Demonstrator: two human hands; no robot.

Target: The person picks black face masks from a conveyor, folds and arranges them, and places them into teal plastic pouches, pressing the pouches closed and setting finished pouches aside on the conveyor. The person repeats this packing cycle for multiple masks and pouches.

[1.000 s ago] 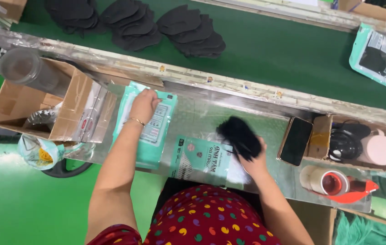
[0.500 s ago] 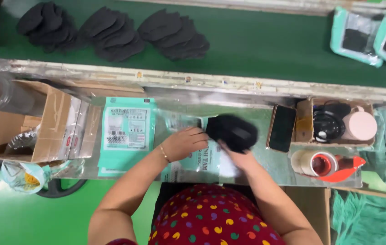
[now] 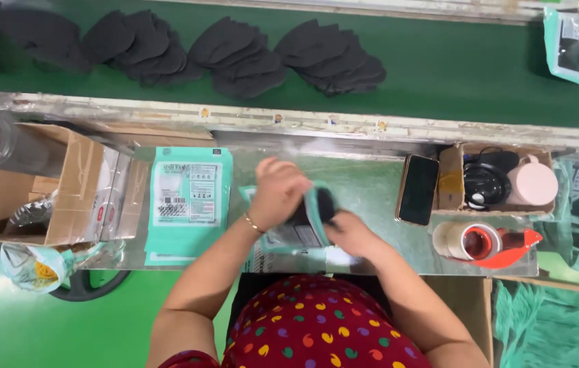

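teal pouch (image 3: 306,228) gripped by both hands; phone (image 3: 417,189), tape dispenser (image 3: 483,240) right.

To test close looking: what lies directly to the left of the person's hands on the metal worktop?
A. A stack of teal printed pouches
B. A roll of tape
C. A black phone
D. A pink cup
A: the stack of teal pouches lies flat on the worktop left of the left hand; phone, tape and cup sit to the right.

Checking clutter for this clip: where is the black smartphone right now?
In the head view the black smartphone lies flat on the shiny metal worktable, right of both hands, directly against the small open cardboard box, above the tape dispenser.
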